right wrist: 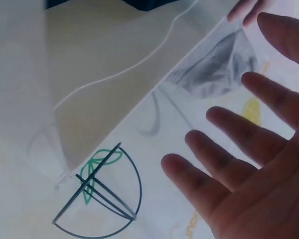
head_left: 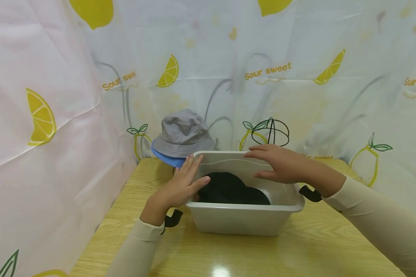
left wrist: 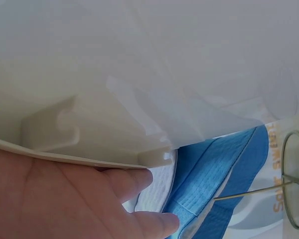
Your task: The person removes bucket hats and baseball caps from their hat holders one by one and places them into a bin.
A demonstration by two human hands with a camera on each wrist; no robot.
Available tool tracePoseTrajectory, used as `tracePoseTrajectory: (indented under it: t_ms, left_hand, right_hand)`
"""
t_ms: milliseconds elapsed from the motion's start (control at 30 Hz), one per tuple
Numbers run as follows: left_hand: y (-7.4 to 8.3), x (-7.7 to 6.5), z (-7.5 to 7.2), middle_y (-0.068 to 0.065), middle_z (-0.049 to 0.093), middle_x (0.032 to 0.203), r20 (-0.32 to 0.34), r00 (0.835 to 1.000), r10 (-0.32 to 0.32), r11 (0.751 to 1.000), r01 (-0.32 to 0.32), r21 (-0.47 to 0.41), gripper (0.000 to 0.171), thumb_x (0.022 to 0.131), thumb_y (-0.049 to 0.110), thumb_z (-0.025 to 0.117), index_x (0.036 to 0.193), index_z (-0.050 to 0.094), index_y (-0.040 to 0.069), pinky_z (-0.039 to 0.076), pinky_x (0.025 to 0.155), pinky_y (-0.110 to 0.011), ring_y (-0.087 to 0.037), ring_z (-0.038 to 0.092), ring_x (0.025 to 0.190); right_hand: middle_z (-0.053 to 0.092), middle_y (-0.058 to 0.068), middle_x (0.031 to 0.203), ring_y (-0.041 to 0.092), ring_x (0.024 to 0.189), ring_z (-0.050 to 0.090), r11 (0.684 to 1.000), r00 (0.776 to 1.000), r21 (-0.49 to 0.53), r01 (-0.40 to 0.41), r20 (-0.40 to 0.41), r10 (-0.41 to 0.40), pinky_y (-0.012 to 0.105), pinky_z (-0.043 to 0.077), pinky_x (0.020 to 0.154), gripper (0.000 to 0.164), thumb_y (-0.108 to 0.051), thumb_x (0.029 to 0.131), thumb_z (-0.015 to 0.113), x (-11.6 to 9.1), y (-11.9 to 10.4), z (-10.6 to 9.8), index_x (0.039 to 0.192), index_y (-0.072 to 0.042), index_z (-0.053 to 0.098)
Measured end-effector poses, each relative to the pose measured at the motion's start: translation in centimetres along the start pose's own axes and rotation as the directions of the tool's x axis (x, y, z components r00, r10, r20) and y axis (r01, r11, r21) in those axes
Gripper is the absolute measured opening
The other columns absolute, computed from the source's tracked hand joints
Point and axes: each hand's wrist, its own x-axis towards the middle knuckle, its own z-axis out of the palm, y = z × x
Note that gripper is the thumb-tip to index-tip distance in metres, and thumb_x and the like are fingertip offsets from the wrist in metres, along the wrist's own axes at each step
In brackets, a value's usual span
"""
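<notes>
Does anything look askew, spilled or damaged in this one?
One minor oddity: behind the white plastic bin, the blue hat's brim sticks out unevenly from under the gray bucket hat, mostly at the lower left, so the stack looks off-center. I see no spill or damage.

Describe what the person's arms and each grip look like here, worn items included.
The left sleeve and right sleeve are long, plain and cream-beige, ending at the wrists. The left grip and right grip are bare, with slim fingers. A black curved piece shows beside the left wrist, and a similar one beside the right.
</notes>
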Motion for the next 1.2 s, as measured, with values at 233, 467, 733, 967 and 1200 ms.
tracePoseTrajectory:
  t_ms: [233, 467, 733, 967, 1200]
  left_hand:
    - [0.1, 0.0, 0.0, -0.014, -0.005, 0.175, 0.004, 1.0, -0.005, 1.0, 0.005, -0.003, 0.084, 0.104, 0.069, 0.036, 0.169, 0.004, 0.025, -0.003, 0.123, -0.071, -0.035, -0.007, 0.161]
    - [0.3, 0.1, 0.0, -0.014, -0.006, 0.175, 0.008, 1.0, -0.007, 1.0, 0.007, -0.003, 0.084, 0.104, 0.069, 0.036, 0.169, 0.004, 0.027, -0.002, 0.123, -0.071, -0.035, -0.008, 0.161]
    - [0.1, -0.1, -0.1, -0.015, -0.006, 0.174, 0.007, 1.0, 0.017, 1.0, -0.016, -0.02, 0.082, 0.106, 0.065, 0.037, 0.169, 0.005, 0.023, -0.006, 0.121, -0.072, -0.034, -0.009, 0.161]
    - [0.1, -0.2, -0.3, -0.015, -0.005, 0.174, 0.005, 1.0, 0.025, 0.999, -0.025, -0.031, 0.082, 0.106, 0.063, 0.037, 0.169, 0.005, 0.02, -0.007, 0.121, -0.072, -0.032, -0.01, 0.161]
    - [0.2, -0.1, -0.1, -0.014, -0.006, 0.174, 0.014, 1.0, 0.023, 0.999, -0.022, -0.033, 0.082, 0.106, 0.064, 0.037, 0.169, 0.004, 0.022, -0.007, 0.121, -0.071, -0.031, -0.01, 0.161]
  right_hand:
    - [0.05, 0.011, 0.157, 0.036, 0.147, 0.044, 0.994, 0.996, 0.089, -0.058, -0.065, 0.064, 0.058, 0.039, 0.116, 0.061, -0.038, 0.099, 0.07, -1.4, 1.1, 0.0, 0.152, -0.015, 0.052]
    - [0.05, 0.013, 0.156, 0.036, 0.146, 0.044, 0.985, 0.984, 0.126, -0.117, -0.119, 0.132, 0.058, 0.04, 0.114, 0.059, -0.039, 0.101, 0.068, -3.1, 1.7, -0.2, 0.151, -0.011, 0.052]
    - [0.044, 0.005, 0.161, 0.032, 0.15, 0.039, 0.947, 0.964, 0.274, -0.167, -0.156, 0.215, 0.059, 0.036, 0.116, 0.063, -0.042, 0.1, 0.068, -4.7, 2.0, 0.8, 0.155, -0.02, 0.047]
    - [0.042, 0.008, 0.163, 0.037, 0.151, 0.037, 0.928, 0.95, 0.327, -0.179, -0.187, 0.249, 0.064, 0.035, 0.116, 0.07, -0.039, 0.1, 0.069, -5.7, 1.9, 1.8, 0.159, -0.017, 0.041]
    - [0.028, 0.008, 0.17, 0.042, 0.154, 0.029, 0.885, 0.935, 0.393, -0.251, -0.138, 0.326, 0.07, 0.03, 0.114, 0.075, -0.043, 0.102, 0.066, -7.3, 1.6, 2.5, 0.164, -0.024, 0.029]
